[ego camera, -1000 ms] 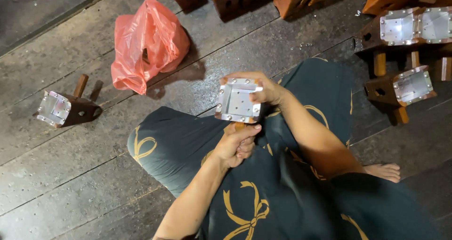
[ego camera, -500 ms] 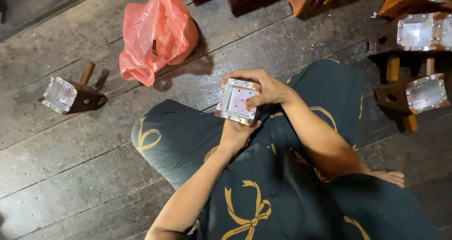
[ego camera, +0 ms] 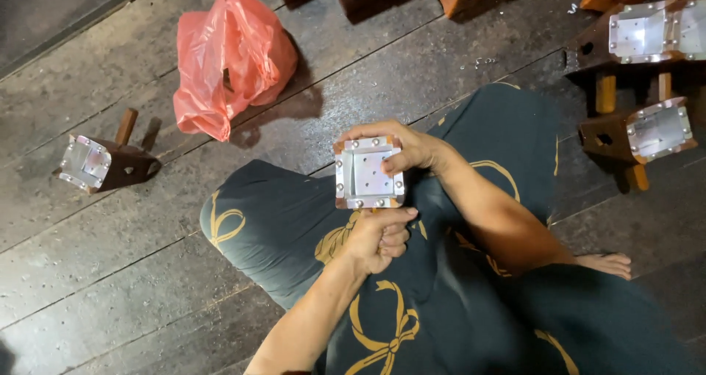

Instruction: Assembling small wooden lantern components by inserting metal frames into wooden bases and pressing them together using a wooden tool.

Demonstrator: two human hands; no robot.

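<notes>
A wooden block with a square metal plate [ego camera: 368, 173] screwed to its face is held above my lap, plate side up. My right hand [ego camera: 409, 148] wraps the block's far and right edges. My left hand [ego camera: 379, 237] is curled into a fist just under the block's near edge and touches it; what the fist encloses is hidden. I sit cross-legged in dark cloth with a gold pattern [ego camera: 471, 301].
A red plastic bag [ego camera: 224, 59] lies on the plank floor at upper left. One similar metal-faced block with a peg [ego camera: 99, 163] rests far left. Several more blocks [ego camera: 640, 129] crowd the right and top edges. A bare foot [ego camera: 607, 263] shows at right.
Both hands kept hold of the block, which now faces the camera more squarely. My left hand closed tighter beneath it. The view shifted slightly.
</notes>
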